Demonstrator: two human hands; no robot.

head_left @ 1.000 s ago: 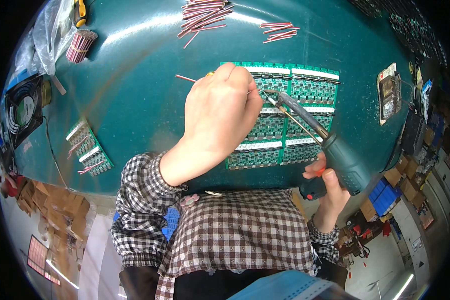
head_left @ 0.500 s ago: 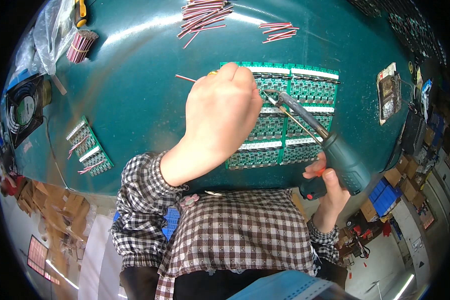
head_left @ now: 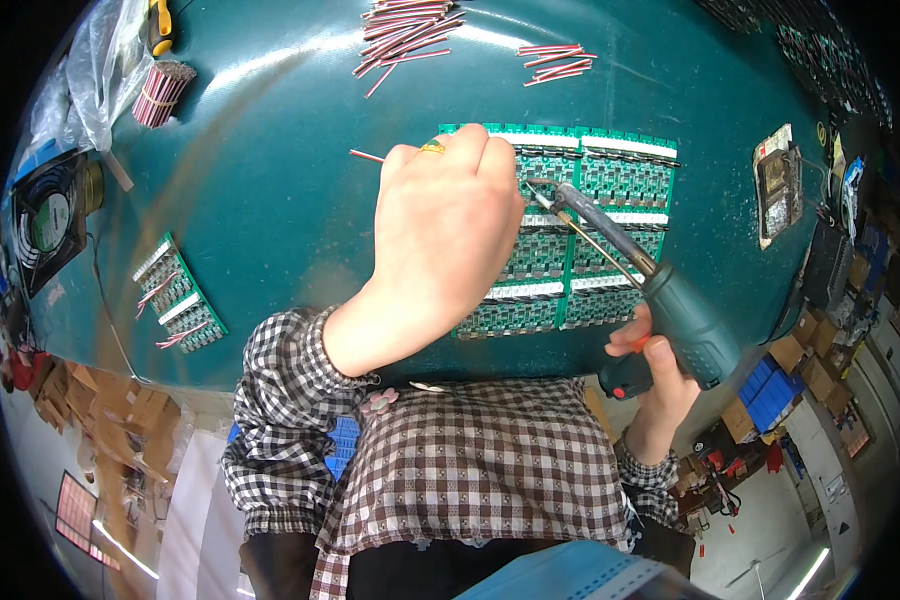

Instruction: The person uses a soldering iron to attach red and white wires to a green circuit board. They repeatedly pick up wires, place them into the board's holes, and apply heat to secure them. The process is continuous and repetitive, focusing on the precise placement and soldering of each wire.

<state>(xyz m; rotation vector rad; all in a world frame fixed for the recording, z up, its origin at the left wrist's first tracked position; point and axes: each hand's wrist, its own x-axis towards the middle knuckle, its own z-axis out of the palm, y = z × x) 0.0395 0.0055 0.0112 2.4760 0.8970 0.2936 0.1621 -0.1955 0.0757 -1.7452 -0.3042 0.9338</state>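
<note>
My right hand (head_left: pixel 658 365) is wrapped round the handle of a dark green soldering gun (head_left: pixel 695 325). Its angled tip touches or hovers just over a panel of green circuit boards (head_left: pixel 625 185); I cannot tell which. Above the panel's left part, my left hand (head_left: pixel 445 230) is closed, knuckles up, with a ring on one finger. Out of its left side sticks the end of a red and white wire (head_left: pixel 366 155). The hand hides the wire's other end and its own fingertips, close to the gun's tip.
Loose wires (head_left: pixel 405 30) lie in a heap at the far side, a smaller group (head_left: pixel 558 65) right of them. A wire bundle (head_left: pixel 163 93), fan (head_left: pixel 52 220) and wired board piece (head_left: pixel 180 295) are on the left. A small worn tray (head_left: pixel 778 190) sits at right.
My left hand has rolled slightly, so its back and ring show more. The soldering gun and the boards look unmoved.
</note>
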